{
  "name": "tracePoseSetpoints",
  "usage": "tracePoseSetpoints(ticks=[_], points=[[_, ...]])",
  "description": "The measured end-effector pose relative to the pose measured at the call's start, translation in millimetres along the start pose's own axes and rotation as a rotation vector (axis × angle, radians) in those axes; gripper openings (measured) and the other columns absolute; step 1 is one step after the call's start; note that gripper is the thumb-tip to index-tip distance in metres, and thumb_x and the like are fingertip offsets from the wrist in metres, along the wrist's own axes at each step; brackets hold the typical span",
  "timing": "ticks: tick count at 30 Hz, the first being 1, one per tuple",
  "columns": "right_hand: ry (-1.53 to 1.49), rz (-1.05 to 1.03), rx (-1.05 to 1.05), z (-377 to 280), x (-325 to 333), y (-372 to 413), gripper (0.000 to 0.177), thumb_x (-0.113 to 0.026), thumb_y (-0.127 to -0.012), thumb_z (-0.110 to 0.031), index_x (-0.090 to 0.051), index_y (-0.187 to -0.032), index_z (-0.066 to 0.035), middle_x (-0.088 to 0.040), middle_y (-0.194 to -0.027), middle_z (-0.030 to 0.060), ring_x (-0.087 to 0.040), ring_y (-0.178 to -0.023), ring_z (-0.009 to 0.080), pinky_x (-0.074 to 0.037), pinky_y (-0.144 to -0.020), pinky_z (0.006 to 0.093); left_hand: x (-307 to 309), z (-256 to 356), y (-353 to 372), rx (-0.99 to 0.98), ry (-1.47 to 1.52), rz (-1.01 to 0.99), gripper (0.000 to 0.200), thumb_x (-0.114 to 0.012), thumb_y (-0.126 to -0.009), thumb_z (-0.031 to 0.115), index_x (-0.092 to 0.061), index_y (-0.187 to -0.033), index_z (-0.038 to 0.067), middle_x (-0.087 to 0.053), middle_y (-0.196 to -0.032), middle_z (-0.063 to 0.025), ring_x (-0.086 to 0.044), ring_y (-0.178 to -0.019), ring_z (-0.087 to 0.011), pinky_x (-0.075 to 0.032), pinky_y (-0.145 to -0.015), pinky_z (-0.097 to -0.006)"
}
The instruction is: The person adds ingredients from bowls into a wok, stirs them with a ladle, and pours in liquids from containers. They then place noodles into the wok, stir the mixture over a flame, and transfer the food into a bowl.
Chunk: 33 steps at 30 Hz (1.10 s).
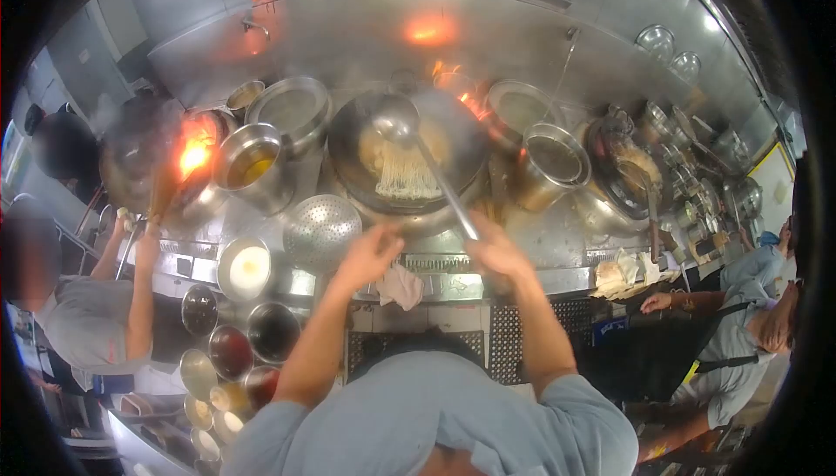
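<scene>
In the middle a large dark wok (348, 141) holds pale noodles (407, 171) in steaming liquid. My right hand (501, 251) is closed round the handle of a long metal ladle (397, 119), whose bowl is over the wok. Near the wok's lower left edge is my left hand (374, 252), fingers curled and blurred; whether it holds anything is unclear. A crumpled cloth (400, 288) hangs at the counter edge just below it. To its left lies a round perforated strainer (321, 230).
Flames (197, 147) rise at a co-worker's wok on the left, and more (470, 97) behind my wok. Metal pots (250, 162) (554, 162) flank it. Sauce containers (231, 352) stand lower left. Other people (736, 319) are at the right.
</scene>
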State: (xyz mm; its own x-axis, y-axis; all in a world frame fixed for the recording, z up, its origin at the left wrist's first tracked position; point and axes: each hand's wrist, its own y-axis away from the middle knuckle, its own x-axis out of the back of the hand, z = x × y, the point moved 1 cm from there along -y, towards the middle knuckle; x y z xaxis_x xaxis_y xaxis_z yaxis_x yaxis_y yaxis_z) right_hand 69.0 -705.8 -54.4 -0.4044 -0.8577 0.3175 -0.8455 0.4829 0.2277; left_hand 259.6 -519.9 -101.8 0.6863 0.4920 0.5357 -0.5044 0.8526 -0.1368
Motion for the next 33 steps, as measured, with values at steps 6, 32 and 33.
tracePoseSetpoints(ticks=[6,32,33], points=[[0.672,0.004,-0.046,18,32,3,0.070,-0.050,-0.082,-0.012,-0.025,-0.146,0.000,-0.066,-0.094,0.0289,-0.066,-0.073,0.0375,-0.052,-0.071,0.0444,-32,-36,32,0.308,0.069,-0.346,0.038,-0.058,-0.089,0.031,-0.060,-0.119,0.009,-0.067,-0.104,-0.0160,-0.064,-0.094,-0.0316,-0.049,-0.083,-0.0384],[1.028,-0.045,-0.079,-16,22,-45,0.065,-0.046,-0.084,-0.006,-0.026,-0.146,-0.001,-0.065,-0.096,0.0281,-0.067,-0.090,0.0370,-0.052,-0.080,0.0474,-41,-10,62,0.239,-0.039,-0.561,0.037,-0.062,-0.090,0.029,-0.061,-0.120,0.008,-0.068,-0.103,-0.0135,-0.065,-0.092,-0.0259,-0.050,-0.084,-0.0346],[0.970,-0.065,-0.105,-25,30,-39,0.065,-0.045,-0.085,-0.007,-0.025,-0.146,-0.001,-0.066,-0.094,0.0279,-0.067,-0.085,0.0362,-0.052,-0.078,0.0465,-32,2,55,0.228,-0.054,-0.533,0.037,-0.062,-0.090,0.030,-0.061,-0.119,0.008,-0.069,-0.102,-0.0111,-0.066,-0.090,-0.0234,-0.050,-0.082,-0.0337]])
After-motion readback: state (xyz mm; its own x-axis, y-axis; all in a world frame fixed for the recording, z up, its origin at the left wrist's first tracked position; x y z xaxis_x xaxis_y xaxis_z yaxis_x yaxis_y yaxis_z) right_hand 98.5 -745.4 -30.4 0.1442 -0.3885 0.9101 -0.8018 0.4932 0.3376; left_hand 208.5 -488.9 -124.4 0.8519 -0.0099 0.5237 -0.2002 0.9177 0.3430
